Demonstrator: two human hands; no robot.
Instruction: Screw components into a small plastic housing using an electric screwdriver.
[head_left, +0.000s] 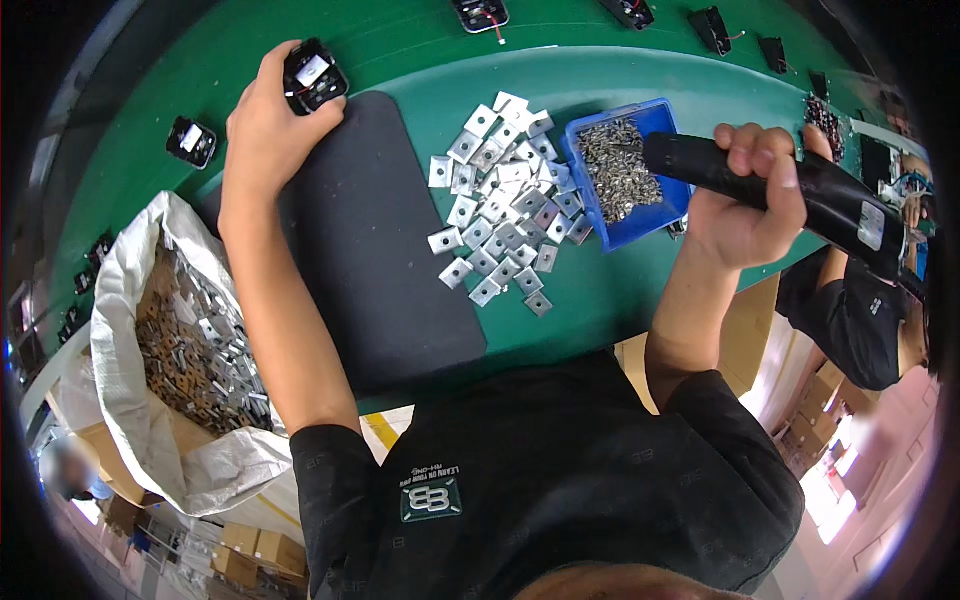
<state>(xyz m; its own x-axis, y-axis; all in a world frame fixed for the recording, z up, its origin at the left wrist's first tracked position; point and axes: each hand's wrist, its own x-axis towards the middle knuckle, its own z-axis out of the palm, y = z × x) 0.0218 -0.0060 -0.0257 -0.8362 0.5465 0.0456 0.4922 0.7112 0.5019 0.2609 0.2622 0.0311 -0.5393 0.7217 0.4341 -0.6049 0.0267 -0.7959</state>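
Note:
My left hand [275,130] reaches to the far left of the green worktop. Its thumb and fingers are closed around a small black plastic housing [313,72] with a white label and parts inside. On the right, my right hand [750,210] grips a long, curved black plastic part [845,205] with a pale sticker near its outer end. The part's near end hangs over the edge of a blue tray [625,240] holding many small silver screws [615,165]. Between my hands lies a loose pile of square metal clips with holes [510,200].
A dark mat [365,250] covers the worktop beside my left forearm. At left stands a white sack [125,350] of metal clips. More black housings, one near my left hand [191,142], line the far green strip. Another person [860,320] is at the right.

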